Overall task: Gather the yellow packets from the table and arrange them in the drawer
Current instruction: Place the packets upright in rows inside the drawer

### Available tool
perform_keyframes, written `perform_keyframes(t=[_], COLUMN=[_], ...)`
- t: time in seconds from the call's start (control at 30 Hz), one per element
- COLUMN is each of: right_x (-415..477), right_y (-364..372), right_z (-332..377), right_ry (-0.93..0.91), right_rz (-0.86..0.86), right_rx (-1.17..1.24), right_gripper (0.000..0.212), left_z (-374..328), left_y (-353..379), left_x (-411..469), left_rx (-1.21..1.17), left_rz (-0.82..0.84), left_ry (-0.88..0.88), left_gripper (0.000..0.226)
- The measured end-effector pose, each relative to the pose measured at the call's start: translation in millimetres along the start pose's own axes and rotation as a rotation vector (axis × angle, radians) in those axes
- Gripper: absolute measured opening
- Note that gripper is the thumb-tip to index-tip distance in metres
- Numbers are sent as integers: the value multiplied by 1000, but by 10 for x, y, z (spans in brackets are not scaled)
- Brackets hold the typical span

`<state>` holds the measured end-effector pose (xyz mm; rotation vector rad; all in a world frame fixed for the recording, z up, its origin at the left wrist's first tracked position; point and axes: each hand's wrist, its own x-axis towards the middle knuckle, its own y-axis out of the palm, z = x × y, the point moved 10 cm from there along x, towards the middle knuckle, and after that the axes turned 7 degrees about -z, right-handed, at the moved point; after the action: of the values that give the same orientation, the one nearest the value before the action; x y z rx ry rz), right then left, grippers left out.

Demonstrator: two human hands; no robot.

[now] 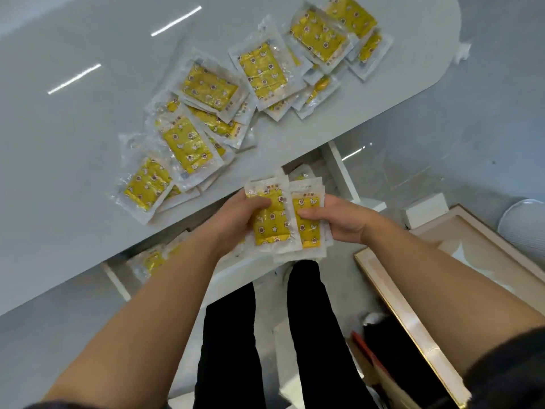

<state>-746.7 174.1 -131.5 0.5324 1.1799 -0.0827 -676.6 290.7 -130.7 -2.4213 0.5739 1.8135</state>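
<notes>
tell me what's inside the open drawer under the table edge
A few yellow packets lie in the drawer. The hands, their held packets and the table cover most of it, so its fill is unclear.

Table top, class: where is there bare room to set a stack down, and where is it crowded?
Free: the grey table left of the packet spread, and its far corner beyond the light reflections. Crowded: the diagonal band of loose yellow packets along the near edge. Both hands, left hand and right hand, hold packets.
</notes>
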Motion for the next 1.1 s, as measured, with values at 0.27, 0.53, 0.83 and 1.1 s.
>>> perform_keyframes(t=[0.27,0.53,0.83,1.1], right_x=[58,108,138,108], right_y=[-1581,-1998,-2019,-2051], right_z=[212,355,415,450], right_ry=[-165,-219,-237,-241], right_rz=[-463,-430,-409,-426], right_rx=[-179,-98,-132,-256], right_gripper=[13,15,14,14], left_z=[601,584,230,-73], left_y=[269,638,759,806], left_x=[1013,1718,1761,1777], left_rx=[-118,-70,520,1061], left_rz=[-343,-466,-575,-494], left_ry=[-41,16,186,327], left_gripper=[42,65,58,45])
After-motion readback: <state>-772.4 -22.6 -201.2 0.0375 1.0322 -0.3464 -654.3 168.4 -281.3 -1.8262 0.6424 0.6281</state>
